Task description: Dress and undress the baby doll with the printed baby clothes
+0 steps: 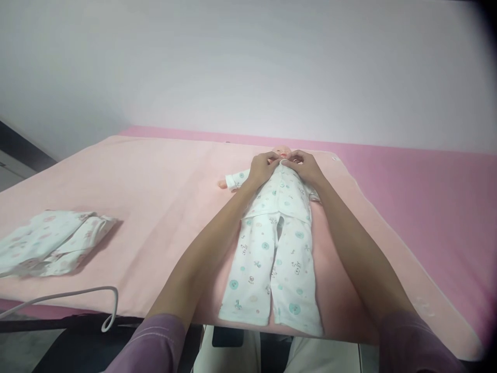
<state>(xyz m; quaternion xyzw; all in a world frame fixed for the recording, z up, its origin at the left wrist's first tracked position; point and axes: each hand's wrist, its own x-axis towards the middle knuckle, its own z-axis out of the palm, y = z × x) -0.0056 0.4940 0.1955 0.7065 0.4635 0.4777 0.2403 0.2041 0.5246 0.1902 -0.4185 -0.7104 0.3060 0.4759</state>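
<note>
My purple fabric sleeves (pixel 155 344) flank a pink plastic doll (pixel 282 150), its green-dotted white cotton pajamas (pixel 254 259) apparently on. My left hand (pixel 264 167) and right hand (pixel 309 167) pinch their white collar (pixel 283 161), closure hidden; folded pink-patterned cloth (pixel 58 238) lies left of the doll.

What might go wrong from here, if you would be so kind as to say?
The trouser legs reach the near edge of the pink cover, so a brushing forearm might drag them over.
Both hands, left and right, work close at the collar, so the doll's head could get nudged.
</note>
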